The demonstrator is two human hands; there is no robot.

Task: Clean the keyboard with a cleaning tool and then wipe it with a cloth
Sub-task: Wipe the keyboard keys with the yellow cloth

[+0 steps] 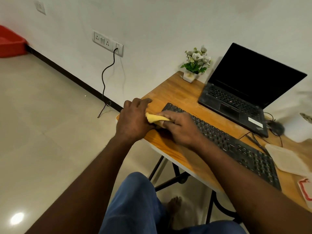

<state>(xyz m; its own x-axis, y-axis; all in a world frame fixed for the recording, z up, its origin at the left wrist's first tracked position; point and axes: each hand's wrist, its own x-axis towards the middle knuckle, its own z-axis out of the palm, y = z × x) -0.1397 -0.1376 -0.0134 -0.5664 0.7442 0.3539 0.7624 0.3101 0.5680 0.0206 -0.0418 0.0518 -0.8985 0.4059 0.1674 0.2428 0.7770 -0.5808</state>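
A black keyboard (236, 147) lies along the front of a wooden table (179, 93). A yellow cloth (156, 118) sits bunched at the keyboard's left end, on the table's left corner. My left hand (133, 120) grips the cloth from the left with curled fingers. From the right, my right hand (180, 127) holds the same cloth, its fingers curled over it and its palm lying over the keyboard's left keys. Most of the cloth is hidden between the two hands.
An open black laptop (244, 92) stands behind the keyboard. A small flower pot (194, 68) sits at the table's back corner. A mouse (276, 127) and cables lie right of the laptop, a beige pad (285, 157) beyond the keyboard's right end. The table's left edge is just under my hands.
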